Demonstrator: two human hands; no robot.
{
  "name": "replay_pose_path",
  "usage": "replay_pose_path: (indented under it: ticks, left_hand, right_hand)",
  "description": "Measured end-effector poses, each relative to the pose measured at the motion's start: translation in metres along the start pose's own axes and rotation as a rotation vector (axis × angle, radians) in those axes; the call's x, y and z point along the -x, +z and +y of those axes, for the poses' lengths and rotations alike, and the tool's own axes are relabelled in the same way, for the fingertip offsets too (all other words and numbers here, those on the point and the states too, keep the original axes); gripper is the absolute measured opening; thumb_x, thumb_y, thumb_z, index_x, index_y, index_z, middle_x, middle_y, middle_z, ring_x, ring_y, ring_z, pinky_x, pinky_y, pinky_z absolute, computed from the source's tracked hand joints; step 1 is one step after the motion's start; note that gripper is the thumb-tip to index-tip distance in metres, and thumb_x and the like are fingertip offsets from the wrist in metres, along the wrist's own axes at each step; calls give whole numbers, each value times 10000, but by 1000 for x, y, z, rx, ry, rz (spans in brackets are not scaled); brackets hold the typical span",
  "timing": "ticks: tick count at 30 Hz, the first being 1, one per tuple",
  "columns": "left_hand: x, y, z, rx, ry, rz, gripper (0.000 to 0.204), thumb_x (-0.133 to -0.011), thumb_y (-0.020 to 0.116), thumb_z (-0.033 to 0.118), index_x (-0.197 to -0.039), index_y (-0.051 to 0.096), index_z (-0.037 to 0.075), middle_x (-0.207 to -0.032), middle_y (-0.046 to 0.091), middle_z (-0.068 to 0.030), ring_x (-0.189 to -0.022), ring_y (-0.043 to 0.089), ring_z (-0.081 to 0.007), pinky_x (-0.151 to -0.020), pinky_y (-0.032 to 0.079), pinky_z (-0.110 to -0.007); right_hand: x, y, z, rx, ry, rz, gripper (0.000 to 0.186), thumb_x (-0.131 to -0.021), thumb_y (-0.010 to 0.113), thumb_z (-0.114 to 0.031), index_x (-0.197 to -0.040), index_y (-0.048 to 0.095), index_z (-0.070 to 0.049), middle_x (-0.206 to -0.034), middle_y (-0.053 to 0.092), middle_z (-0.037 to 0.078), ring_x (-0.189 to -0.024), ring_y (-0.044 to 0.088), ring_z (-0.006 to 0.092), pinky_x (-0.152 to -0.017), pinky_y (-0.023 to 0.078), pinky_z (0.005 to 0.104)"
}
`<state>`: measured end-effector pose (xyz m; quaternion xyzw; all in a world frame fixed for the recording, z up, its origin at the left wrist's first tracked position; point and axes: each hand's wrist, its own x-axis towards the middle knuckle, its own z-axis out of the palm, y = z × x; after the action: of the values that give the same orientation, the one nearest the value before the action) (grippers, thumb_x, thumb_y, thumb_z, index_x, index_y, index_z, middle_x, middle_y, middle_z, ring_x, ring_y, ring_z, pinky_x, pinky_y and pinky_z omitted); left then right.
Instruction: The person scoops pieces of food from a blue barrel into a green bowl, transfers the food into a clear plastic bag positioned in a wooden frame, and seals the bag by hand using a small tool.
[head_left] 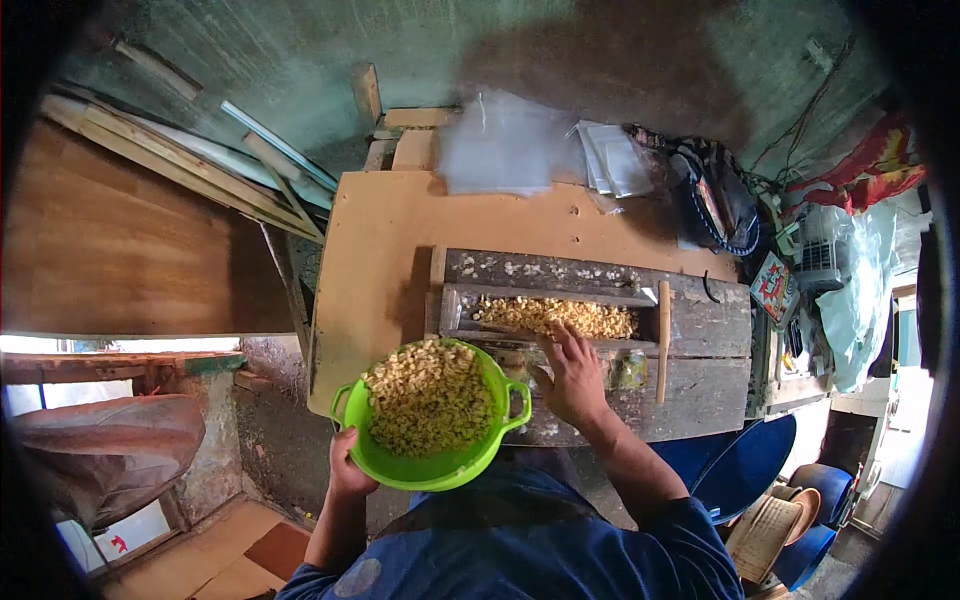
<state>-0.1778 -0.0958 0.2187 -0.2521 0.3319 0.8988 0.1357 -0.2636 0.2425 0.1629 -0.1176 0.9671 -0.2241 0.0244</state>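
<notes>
Left hand (351, 464) grips green two-handled basin (445, 480) containing pale chopped pieces (430, 400); right hand (575, 378), fingers spread, at near side of wooden trough (449, 312); contact unclear.

Room over the tan board (375, 260) — at right, a stick (664, 345) obstructs the trough (560, 294).

i'd call this a rough workshop: stained bare wall (330, 60), long planks (180, 165) stacked aside, worn wooden counter (375, 240), blue containers (740, 470) beside it.
</notes>
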Motion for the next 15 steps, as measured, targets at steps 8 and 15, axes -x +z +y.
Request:
replay_pose_path:
  ticks: [8,15]
  left_hand:
    - [12,-19,12,-114,130,12,628,-867,470,373,-1389,465,24,-1356,546,-166,-1237,536,-341,-1071,406,-490]
    - [18,-5,17,-144,166,70,677,-844,479,421,-1416,449,61,-1362,530,-154,-1246,515,-342,-1071,392,-497]
  right_hand:
    - [-23,9,-18,-8,-68,55,424,-843,690,-207,-1241,584,-104,-1261,570,109,-1163,535,314,-963,427,468]
    - [-56,26,-23,35,-146,12,263,-846,579,-134,-1101,641,-133,-1037,645,42,-1010,603,245,-885,464,423]
